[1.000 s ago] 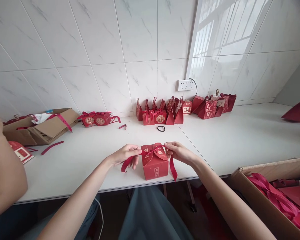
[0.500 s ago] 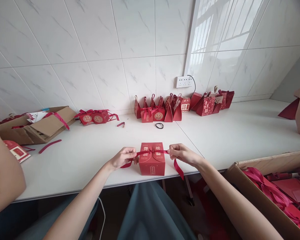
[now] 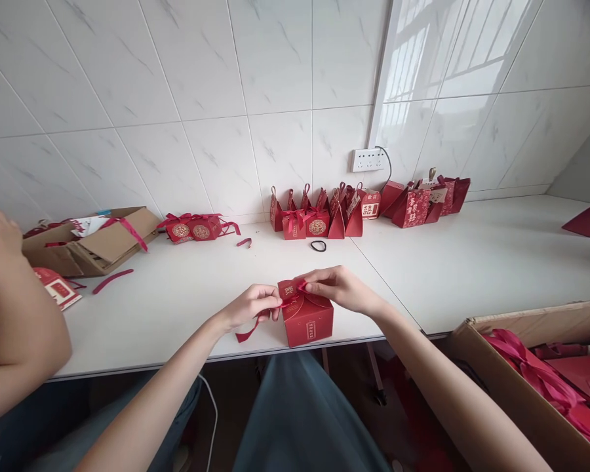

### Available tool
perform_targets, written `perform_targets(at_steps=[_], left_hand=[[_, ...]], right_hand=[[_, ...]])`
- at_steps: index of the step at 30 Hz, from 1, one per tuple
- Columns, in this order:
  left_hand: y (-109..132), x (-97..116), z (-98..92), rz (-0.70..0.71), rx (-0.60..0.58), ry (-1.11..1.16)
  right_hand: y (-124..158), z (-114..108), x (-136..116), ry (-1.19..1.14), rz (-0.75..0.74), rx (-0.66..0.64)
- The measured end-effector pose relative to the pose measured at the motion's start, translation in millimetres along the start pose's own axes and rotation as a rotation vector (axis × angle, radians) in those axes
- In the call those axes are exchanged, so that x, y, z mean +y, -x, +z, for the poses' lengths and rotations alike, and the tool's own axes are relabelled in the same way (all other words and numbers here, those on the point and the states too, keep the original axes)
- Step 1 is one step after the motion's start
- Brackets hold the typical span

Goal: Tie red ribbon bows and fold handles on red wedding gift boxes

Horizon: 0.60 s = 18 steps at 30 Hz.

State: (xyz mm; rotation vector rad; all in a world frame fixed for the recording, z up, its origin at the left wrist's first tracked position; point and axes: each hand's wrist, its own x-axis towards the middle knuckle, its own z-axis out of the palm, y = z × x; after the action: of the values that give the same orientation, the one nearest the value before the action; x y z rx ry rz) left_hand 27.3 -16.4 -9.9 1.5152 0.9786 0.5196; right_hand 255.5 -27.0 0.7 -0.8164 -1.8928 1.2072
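Observation:
A red gift box (image 3: 309, 326) with gold lettering stands near the table's front edge, turned slightly. My left hand (image 3: 258, 305) is closed at the box's left side, pinching a red ribbon (image 3: 247, 334) whose loose end hangs down onto the table. Over the box's top, my right hand (image 3: 337, 288) pinches the same ribbon near the centre of the lid, its fingers partly covering the lid. The ribbon's other end is hidden by my right hand.
An open carton (image 3: 472, 341) of red boxes and ribbons is at the right front. Small red boxes (image 3: 295, 225) line the wall. Left are a cardboard tray (image 3: 98, 252) and another person's arm (image 3: 29, 321). A black loop (image 3: 318, 246) lies behind the gift box.
My right hand has moved left onto the lid with the ribbon, which is no longer stretched wide. The box has turned slightly. The other person's arm shows more, with a hand now visible.

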Motion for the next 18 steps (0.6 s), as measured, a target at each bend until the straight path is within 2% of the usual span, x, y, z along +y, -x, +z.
perform_targets(at_steps=[6,9,13,18], left_hand=[[7.8,16.1,4.8,0.035,0.127,-0.237],[12.1,24.7,5.4,0.112,0.178,-0.374],[15.2,36.4,6.2,0.145,0.228,-0.518],[16.4,55.0,8.8,0.175,0.215,-0.744]], right_hand=[[-14.8,18.7,18.9,0.147,0.036,0.277],[-12.7,22.0,23.6,0.174,0.001,0.311],[-9.7,23.8,27.0,0.196,-0.022,0.324],[-11.0,26.6,28.7,0.02,0.06,0.407]])
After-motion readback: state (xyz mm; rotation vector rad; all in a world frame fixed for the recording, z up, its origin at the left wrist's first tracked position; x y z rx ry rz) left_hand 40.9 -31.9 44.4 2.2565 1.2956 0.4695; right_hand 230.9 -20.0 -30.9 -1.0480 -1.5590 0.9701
